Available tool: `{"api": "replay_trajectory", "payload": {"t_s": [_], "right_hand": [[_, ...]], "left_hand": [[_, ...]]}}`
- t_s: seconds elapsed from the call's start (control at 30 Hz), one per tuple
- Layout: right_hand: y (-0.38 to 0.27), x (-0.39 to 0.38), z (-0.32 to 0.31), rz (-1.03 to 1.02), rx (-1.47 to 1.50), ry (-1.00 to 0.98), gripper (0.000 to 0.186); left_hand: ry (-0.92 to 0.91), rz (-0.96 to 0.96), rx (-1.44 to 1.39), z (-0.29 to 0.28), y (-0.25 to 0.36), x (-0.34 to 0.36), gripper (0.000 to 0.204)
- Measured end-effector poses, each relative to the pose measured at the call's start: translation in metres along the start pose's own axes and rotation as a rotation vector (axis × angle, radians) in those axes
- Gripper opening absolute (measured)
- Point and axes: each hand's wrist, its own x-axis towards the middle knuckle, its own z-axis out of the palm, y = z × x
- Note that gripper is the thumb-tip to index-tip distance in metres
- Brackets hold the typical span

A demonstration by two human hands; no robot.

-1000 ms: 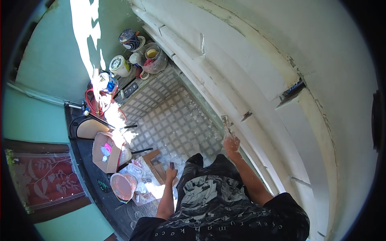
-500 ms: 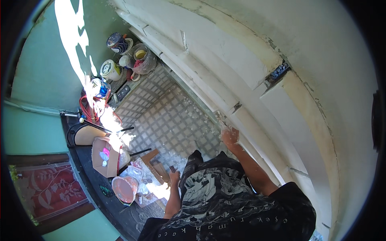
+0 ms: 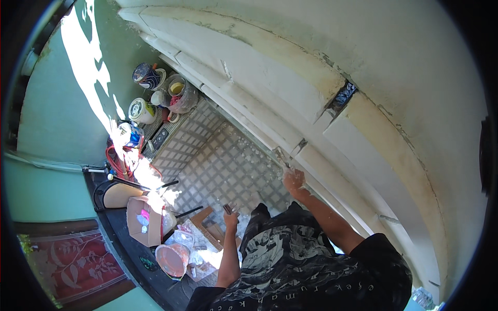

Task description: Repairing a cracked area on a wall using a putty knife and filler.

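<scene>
Scraper (image 3: pixel 280 154) in the head view, gripped by the right hand (image 3: pixel 294 180) just beside the white wall trim (image 3: pixel 270 123), contact unclear, left hand (image 3: pixel 231 220) closed around a small dark tool (image 3: pixel 227 208), pinkish bucket (image 3: pixel 172 259) and open cardboard box (image 3: pixel 155 228) to its left, patterned tile floor (image 3: pixel 228 160) below

**Home-like room, work-site clutter**

Green walls (image 3: pixel 46 116), brown-framed window (image 3: pixel 78 259) showing red leaf pattern: suggests a home. Signs of building work: tubs (image 3: pixel 141 111) crowded in far corner, pinkish bucket (image 3: pixel 171 259), open cardboard box (image 3: pixel 152 228), pale crumbs (image 3: pixel 239 144) over checked floor (image 3: pixel 207 171), white mouldings (image 3: pixel 249 116) with open gaps (image 3: pixel 343 96).
</scene>
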Motion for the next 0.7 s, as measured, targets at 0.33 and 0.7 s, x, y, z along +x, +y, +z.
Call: {"api": "replay_trajectory", "payload": {"t_s": [0.33, 0.7], "right_hand": [[-0.007, 0.015, -0.004, 0.01, 0.038, -0.086, 0.025], [-0.001, 0.026, -0.005, 0.105, 0.088, -0.408, 0.034]], "left_hand": [[-0.096, -0.124, -0.072, -0.028, -0.053, -0.013, 0.062], [0.005, -0.147, -0.132, -0.03, -0.058, -0.019, 0.056]]}}
